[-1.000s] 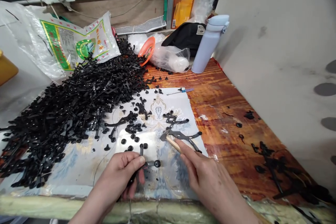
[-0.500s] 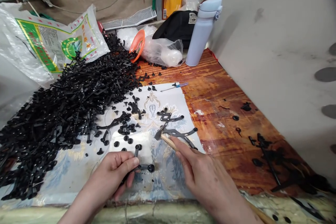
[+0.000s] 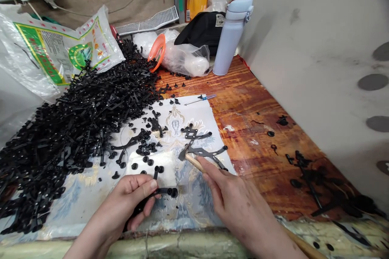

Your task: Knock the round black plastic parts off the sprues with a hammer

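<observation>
My left hand [image 3: 138, 198] pinches a black plastic linkage piece [image 3: 162, 191] between thumb and fingers. Its round ends stick out past my thumb, over the front edge of a white pad [image 3: 170, 166]; the rest is hidden in my palm. My right hand [image 3: 235, 198] is wrapped around the wooden handle of a small hammer [image 3: 193, 162], whose dark head points up and left. Just behind the hammer, two zigzag black linkages [image 3: 199, 134] lie on the patterned cloth [image 3: 82, 194]. Several round black caps [image 3: 134, 166] sit on the pad.
A large heap of black parts [image 3: 100, 93] covers the left side, against a plastic sack [image 3: 60, 48]. A blue-handled pick [image 3: 200, 99], a pale blue bottle [image 3: 232, 36] and an orange ring [image 3: 157, 52] are farther back. Dark scraps [image 3: 304, 170] lie at right, near the wall [image 3: 319, 48].
The linkage piece has tilted slightly in my left hand, and its protruding end has risen a little. My right hand and the hammer stay almost in place. The view has shifted slightly.
</observation>
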A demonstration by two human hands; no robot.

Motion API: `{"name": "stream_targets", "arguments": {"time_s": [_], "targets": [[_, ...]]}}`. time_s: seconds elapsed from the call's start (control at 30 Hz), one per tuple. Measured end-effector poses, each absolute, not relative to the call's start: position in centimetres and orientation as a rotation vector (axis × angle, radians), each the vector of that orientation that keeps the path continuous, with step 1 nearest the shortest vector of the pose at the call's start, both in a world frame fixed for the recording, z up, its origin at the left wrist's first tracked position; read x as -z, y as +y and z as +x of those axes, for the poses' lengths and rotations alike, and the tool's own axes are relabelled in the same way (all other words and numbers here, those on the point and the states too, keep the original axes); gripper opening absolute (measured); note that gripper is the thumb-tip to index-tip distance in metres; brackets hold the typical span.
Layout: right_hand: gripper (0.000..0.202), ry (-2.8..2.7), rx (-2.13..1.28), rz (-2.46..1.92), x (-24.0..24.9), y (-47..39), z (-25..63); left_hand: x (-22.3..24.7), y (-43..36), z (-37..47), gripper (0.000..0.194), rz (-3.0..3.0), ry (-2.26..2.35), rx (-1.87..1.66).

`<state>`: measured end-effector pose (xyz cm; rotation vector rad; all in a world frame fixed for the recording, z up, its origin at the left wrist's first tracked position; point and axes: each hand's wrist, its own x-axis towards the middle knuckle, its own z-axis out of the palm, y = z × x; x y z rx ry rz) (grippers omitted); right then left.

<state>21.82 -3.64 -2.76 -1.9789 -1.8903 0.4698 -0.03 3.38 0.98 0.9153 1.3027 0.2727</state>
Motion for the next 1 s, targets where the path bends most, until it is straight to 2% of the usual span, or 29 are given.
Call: {"name": "stream_targets", "arguments": {"time_s": [0.7, 0.87, 1.0], "targets": [[0.048, -1.934, -0.503, -1.983, 2.1, -3.6, 22.1, -1.2, 4.0, 0.3, 0.034, 1.109, 1.403, -0.111], [0.048, -1.952, -0.519, -1.655, -0.6, -3.3, 21.8, -0.3, 4.0, 0.2, 0.036, 1.199, 1.441, -0.089], [0.050, -2.016, -0.519, -1.486, -0.8, -2.7, 20.8, -0.2, 4.1, 0.2, 0.035, 1.277, 1.453, -0.076]]}}
